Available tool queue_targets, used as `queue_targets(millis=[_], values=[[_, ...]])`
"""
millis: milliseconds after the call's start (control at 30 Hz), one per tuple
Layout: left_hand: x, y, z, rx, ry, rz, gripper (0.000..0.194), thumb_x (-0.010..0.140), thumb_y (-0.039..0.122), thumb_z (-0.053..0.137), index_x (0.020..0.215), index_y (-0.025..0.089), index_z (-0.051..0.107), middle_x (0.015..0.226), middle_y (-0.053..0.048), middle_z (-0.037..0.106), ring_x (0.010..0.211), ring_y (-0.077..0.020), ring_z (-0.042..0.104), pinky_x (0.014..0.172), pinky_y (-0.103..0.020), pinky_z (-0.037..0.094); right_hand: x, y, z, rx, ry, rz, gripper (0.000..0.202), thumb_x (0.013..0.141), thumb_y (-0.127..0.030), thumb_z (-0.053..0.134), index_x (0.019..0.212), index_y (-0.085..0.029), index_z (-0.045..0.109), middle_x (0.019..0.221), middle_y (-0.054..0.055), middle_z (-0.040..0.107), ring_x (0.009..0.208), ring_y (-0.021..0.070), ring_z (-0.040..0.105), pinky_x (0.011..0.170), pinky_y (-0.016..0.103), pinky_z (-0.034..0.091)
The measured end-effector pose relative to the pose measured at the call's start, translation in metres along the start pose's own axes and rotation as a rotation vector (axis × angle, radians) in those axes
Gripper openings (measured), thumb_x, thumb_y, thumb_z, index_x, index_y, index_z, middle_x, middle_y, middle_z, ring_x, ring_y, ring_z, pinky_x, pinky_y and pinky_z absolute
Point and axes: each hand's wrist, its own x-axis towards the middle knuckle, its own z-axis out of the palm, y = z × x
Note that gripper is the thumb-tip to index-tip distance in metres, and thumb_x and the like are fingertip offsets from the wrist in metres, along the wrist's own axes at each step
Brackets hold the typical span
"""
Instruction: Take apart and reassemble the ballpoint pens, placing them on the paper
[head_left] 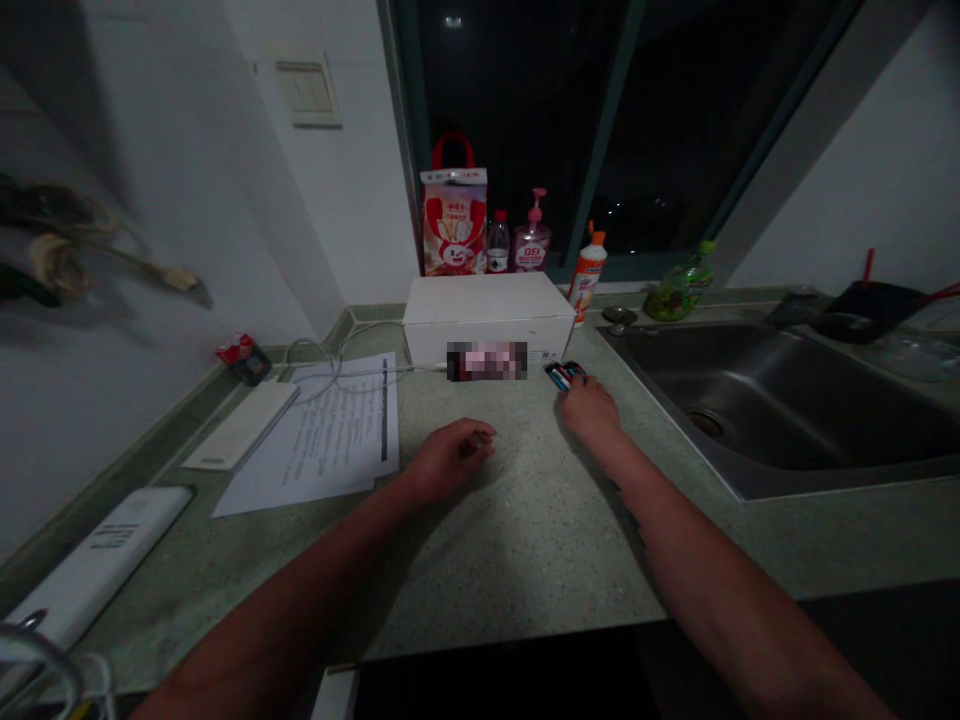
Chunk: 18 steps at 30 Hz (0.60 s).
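Green stone with tiny specks makes up our counter (517, 570). White walls (187, 130) go up on both sides, and at the far side we see a dark window (525, 110) with night outside. A light switch (307, 93) is on the far left wall. On the right, a steel sink (780, 420) is set into the counter.

Our right hand (590, 405) reaches out to a small pack (559, 375) with bits of blue on it. The pack lies on the counter, near the right front corner of a white box (491, 298). The fingers bend over its near end, but we cannot tell if they grip it. Our left hand (450, 455) is half open over the middle, thumb and fingers apart, and we see it hold nothing.

Behind the box, a pink pump bottle (532, 248) says 立白 in big white signs. Left of it, a red bag (455, 225) shows a smiling white face; its words are too small for us. Papers (345, 430) on the left have rows of print we cannot read.
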Motion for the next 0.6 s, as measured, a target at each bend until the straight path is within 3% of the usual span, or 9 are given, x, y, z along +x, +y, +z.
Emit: queue_targets(millis=[133, 433, 600], values=[[-0.001, 0.001, -0.001, 0.005, -0.002, -0.004, 0.02, 0.089, 0.024, 0.063, 0.107, 0.02, 0.068, 0.096, -0.006, 0.071, 0.078, -0.016, 0.064, 0.075, -0.033, 0.053, 0.001, 0.006, -0.007, -0.045, -0.009, 0.016, 0.045, 0.098, -0.009, 0.029, 0.133, -0.002, 0.056, 0.123, 0.027, 0.063, 0.118, 0.0321, 0.061, 0.09, 0.037, 0.049], [-0.001, 0.002, 0.0, 0.042, -0.027, 0.001, 0.022, 0.089, 0.025, 0.063, 0.11, 0.021, 0.068, 0.099, -0.005, 0.072, 0.078, -0.0147, 0.064, 0.076, -0.031, 0.052, 0.01, 0.035, -0.017, -0.09, 0.013, 0.082, 0.039, 0.097, -0.01, 0.038, 0.125, 0.001, 0.063, 0.119, 0.03, 0.064, 0.119, 0.0351, 0.062, 0.091, 0.04, 0.05], [-0.001, 0.001, -0.001, 0.044, -0.004, 0.018, 0.022, 0.089, 0.026, 0.063, 0.109, 0.021, 0.069, 0.099, -0.005, 0.073, 0.078, -0.0156, 0.064, 0.076, -0.032, 0.054, 0.019, 0.046, -0.011, -0.061, -0.025, 0.11, 0.036, 0.093, -0.009, 0.045, 0.118, 0.0, 0.069, 0.112, 0.029, 0.069, 0.108, 0.0338, 0.069, 0.085, 0.039, 0.052]])
